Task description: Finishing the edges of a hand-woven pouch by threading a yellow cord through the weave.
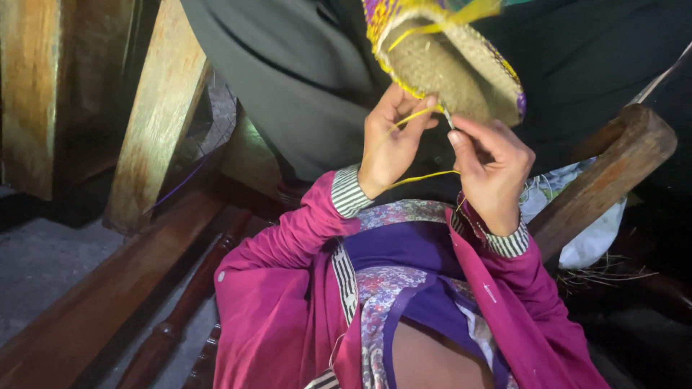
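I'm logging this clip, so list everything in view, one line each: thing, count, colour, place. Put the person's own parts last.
woven basket: one, tan with yellow and purple rim, top centre, above the hands
yellow strand: one, yellow, running between the hands up to the basket
wooden beams: several, brown, left side
turned wooden rail: one, dark brown, lower left
wooden post: one, brown, right
white cloth: one, white, right, behind the post
sleeves: two, magenta with striped cuffs, centre
left hand: one, pinching the strand under the basket
right hand: one, fingers at the basket's edge
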